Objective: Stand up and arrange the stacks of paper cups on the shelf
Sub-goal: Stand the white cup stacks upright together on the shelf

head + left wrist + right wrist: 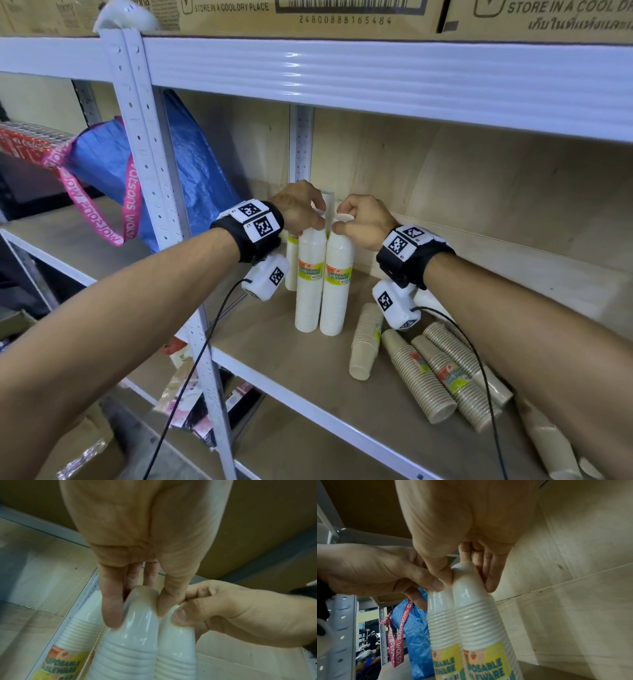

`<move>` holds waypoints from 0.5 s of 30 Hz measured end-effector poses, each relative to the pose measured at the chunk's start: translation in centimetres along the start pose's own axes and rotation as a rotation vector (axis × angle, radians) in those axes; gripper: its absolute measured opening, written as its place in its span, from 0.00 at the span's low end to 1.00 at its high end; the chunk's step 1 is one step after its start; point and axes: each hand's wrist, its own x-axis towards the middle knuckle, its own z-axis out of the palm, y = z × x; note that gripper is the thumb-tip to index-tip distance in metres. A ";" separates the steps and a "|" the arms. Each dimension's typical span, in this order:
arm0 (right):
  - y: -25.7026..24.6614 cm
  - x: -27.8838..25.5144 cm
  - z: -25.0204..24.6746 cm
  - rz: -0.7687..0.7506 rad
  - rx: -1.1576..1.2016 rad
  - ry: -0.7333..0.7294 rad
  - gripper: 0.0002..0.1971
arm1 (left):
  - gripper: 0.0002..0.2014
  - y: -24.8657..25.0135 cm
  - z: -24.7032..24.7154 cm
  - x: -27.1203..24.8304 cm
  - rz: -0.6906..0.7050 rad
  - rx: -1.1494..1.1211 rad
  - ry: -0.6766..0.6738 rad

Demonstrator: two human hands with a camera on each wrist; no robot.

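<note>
Left hand [297, 209] pinches the top of one white cup stack [309, 281]; right hand [363, 221] pinches its neighbour [337, 284]. Both stacks stand upright, touching, centre frame on the shelf [284, 346]. A third white stack sits behind, mostly hidden. Looks partly done: brown cup stacks [424, 380] lie toppled at lower right, still to stand up. Rightmost ones are cut off by the arm and frame edge.

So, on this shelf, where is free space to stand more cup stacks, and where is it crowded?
Bare board lies in front of the two standing white stacks, which both hands hold at the top, out to the shelf's front edge. More bare board runs along the back wall. The right front is crowded with fallen brown stacks.
</note>
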 end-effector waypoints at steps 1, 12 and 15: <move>-0.2 0.1 0.0 -0.006 0.003 0.008 0.11 | 0.21 0.0 -0.3 0.0 0.004 0.016 0.003; -2.8 2.0 1.8 -0.051 0.017 0.072 0.14 | 0.18 -2.4 -2.8 0.5 0.012 0.074 0.127; -3.1 2.5 2.7 -0.035 -0.005 0.091 0.14 | 0.18 -3.4 -2.8 0.9 -0.011 0.043 0.169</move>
